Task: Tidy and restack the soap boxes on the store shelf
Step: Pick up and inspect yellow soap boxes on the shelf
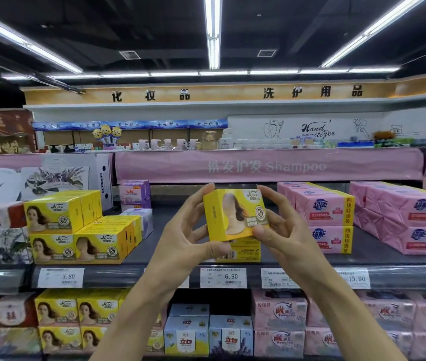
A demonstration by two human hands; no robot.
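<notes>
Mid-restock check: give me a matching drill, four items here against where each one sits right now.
Things: 1 pink packs; 2 held yellow box; 3 blue-white boxes; 4 yellow stack.
Places: a gripped between left hand and right hand; b right of both hands; c lowest row, centre; d left of both hands.
Pairs: 1-b; 2-a; 3-c; 4-d.

Soap box (pixel 235 214), centre: yellow, printed portrait with brown hair, white barcode patch underneath. Box stack (pixel 76 230) at 9 o'clock: same yellow print. Soap packs (pixel 329 217) at 3 o'clock: pink, blue logo, yellow side strip. Banner (pixel 269 166) at 12 o'clock: pink, white lettering. Cartons (pixel 209 334) at 6 o'clock: pale blue, red logo. Shelf (pixel 362 256): dark grey.
</notes>
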